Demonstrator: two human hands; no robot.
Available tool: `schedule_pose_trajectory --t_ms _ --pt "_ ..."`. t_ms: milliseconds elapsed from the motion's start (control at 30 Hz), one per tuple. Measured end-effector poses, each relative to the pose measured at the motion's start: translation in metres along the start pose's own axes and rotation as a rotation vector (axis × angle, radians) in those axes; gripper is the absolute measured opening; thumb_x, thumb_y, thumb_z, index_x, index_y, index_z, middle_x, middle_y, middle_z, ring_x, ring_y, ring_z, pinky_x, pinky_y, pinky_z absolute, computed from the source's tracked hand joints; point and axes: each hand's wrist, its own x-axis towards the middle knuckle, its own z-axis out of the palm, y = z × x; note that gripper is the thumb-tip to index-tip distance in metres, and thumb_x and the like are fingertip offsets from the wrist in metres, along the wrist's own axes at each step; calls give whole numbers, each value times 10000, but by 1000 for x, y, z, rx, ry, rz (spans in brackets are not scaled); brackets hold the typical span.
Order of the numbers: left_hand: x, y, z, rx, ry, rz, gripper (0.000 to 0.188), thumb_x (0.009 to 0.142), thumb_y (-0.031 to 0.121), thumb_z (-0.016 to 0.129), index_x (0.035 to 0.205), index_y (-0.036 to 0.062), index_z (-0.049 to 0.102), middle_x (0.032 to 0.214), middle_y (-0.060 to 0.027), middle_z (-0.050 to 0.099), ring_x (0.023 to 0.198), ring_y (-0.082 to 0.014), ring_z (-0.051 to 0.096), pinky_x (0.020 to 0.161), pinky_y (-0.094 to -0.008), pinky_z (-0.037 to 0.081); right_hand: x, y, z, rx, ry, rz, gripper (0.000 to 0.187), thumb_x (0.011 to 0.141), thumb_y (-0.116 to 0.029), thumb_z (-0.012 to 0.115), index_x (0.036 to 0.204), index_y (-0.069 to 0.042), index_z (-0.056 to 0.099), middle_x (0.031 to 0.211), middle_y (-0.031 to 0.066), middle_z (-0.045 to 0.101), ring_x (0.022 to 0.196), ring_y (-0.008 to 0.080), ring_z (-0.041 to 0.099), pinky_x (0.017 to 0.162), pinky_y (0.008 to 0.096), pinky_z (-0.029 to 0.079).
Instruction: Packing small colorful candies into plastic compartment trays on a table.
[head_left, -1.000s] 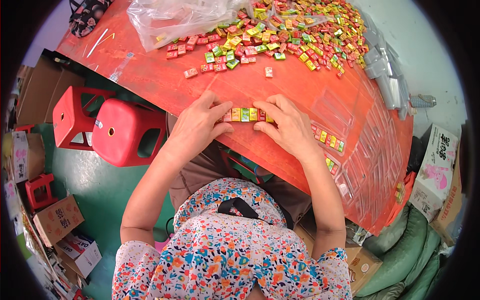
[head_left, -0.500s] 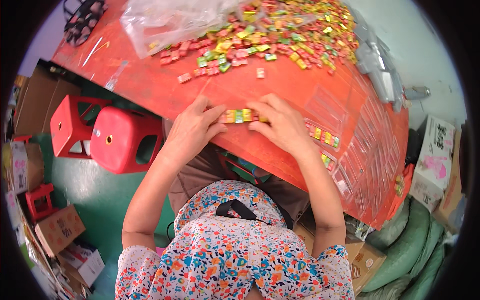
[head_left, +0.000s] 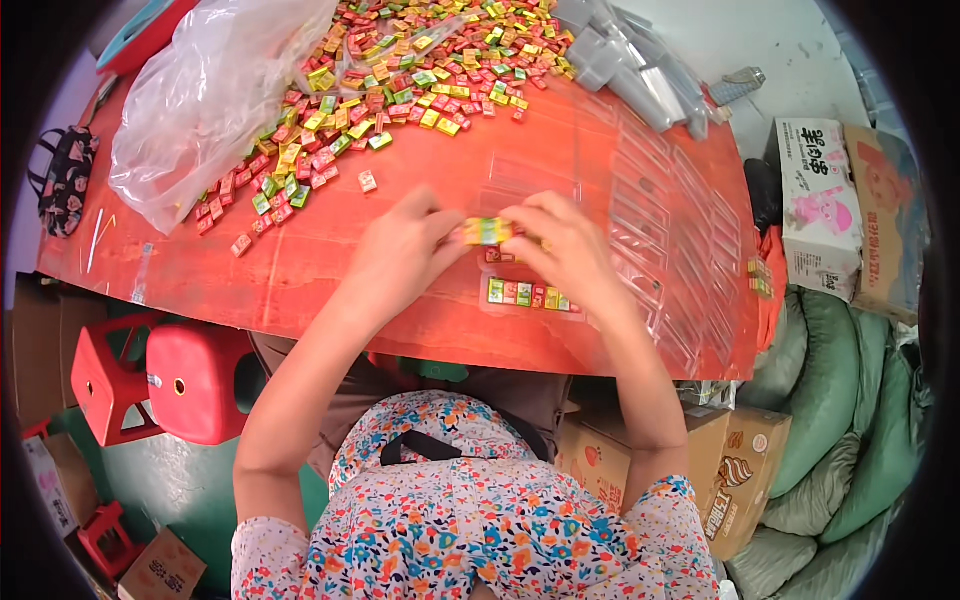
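A short row of small block-shaped wrapped candies (head_left: 487, 231), yellow and green in the middle, is pinched endwise between my two hands above the red table. My left hand (head_left: 400, 250) closes on the row's left end, and my right hand (head_left: 568, 248) grips the right end. Motion blurs the left fingers and part of the row. Just below, a clear plastic tray (head_left: 484, 303) holds a line of red, yellow, green and white candies. Behind it, more candies (head_left: 497, 256) show partly under my right fingers.
A large heap of wrapped candies (head_left: 400, 85) covers the table's far side, beside a clear plastic bag (head_left: 215, 110). Clear plastic trays (head_left: 690, 230) lie at right. Grey plastic pieces (head_left: 640, 75) sit at the far edge. Red stools (head_left: 200, 385) stand at left, cartons (head_left: 822, 215) at right.
My view has turned rightward and the hands now hover by the partly filled trays. The candy row stays between both hands, moved from the bare table toward the trays.
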Motion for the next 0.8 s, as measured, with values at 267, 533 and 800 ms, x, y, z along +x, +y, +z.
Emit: schedule_pose_trajectory --t_ms 267,533,800 --pt "60 -11 51 29 -100 104 303 832 175 743 1103 46 704 1006 -133 629 867 -329 657 771 -420 539 -4 62 -12 34 -13 206 317 831 -215 745 1121 -96 703 1029 89 626 915 265 652 795 390 519" --pt "35 -21 48 188 -22 249 481 850 294 727 1252 49 629 1291 -142 601 1192 -330 565 989 -431 483 -18 64 -5 -102 140 130 412 825 -210 761 1191 -47 667 1143 116 626 1046 287 629 871 414 518" --pt "34 -24 50 445 -260 312 878 901 630 506 1448 -47 394 1558 -205 346 1479 -320 285 1230 -459 178 -26 60 10 -176 -114 14 676 960 -392 593 1459 20 399 1549 211 357 1443 352 336 1186 504 267"
